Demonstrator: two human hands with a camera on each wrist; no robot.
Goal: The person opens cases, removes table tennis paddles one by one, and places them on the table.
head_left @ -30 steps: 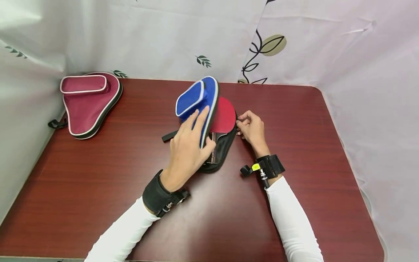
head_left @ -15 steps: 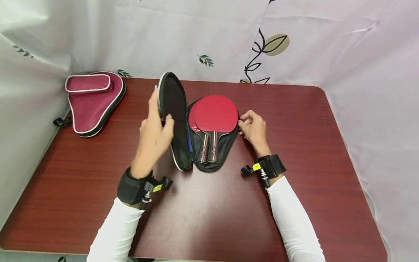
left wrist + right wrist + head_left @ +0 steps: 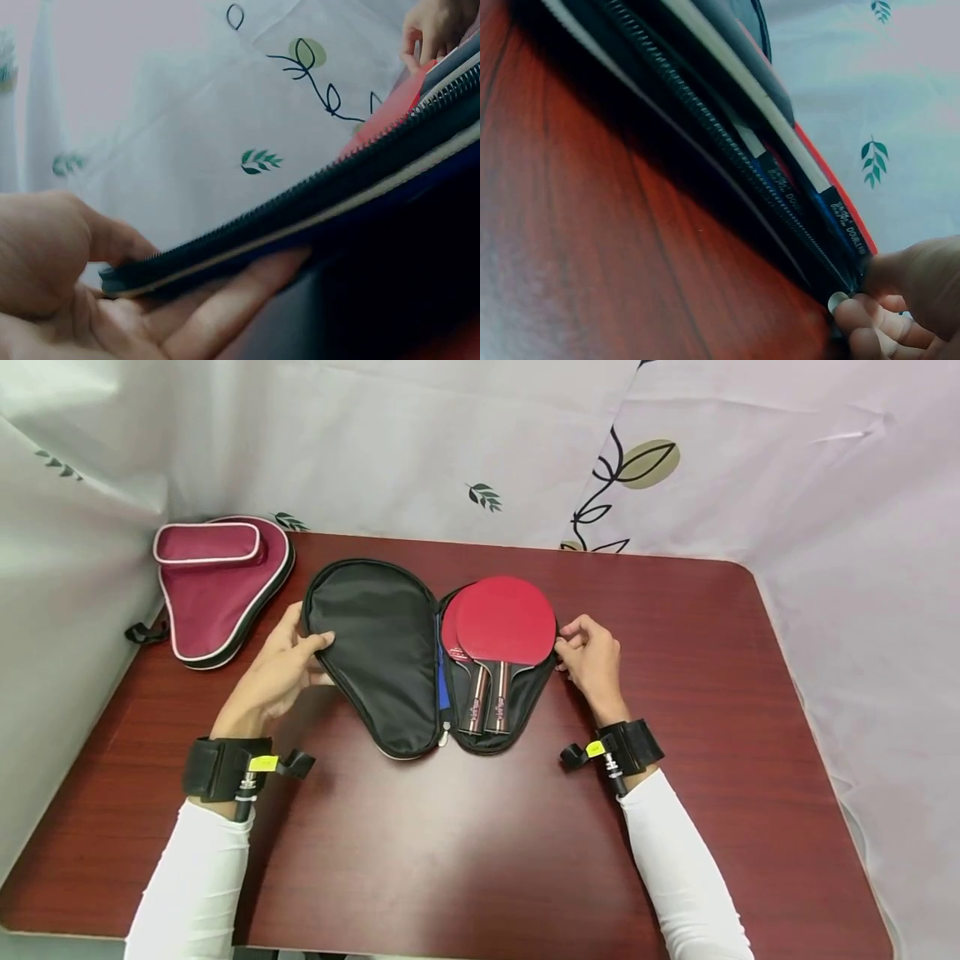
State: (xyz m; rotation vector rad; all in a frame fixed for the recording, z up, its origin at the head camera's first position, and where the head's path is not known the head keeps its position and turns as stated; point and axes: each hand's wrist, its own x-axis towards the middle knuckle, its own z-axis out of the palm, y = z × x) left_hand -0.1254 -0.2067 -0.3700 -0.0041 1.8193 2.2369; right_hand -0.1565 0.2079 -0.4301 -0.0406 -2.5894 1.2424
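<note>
A blue zip case lies unfolded in the head view, its black-lined lid (image 3: 375, 652) to the left. Two red table tennis bats (image 3: 506, 620) overlap in the right half, handles toward the person. My left hand (image 3: 273, 672) grips the lid's outer edge, thumb on the lining and fingers underneath; the left wrist view shows the zipper teeth (image 3: 300, 184) running along that edge. My right hand (image 3: 592, 660) pinches the right rim of the case beside the bats. In the right wrist view, thumb and fingers (image 3: 889, 322) close on the zipped edge, below the bats' edges (image 3: 840, 217).
A maroon bat case (image 3: 217, 585) with white piping and a front pocket lies at the back left of the brown table (image 3: 465, 852). A white patterned curtain (image 3: 375, 452) hangs behind and at both sides. A zip pull (image 3: 444, 735) hangs at the hinge.
My left hand has swung the blue lid over to the left, from above the bats to nearly flat, uncovering both bats. My right hand has stayed at the right rim.
</note>
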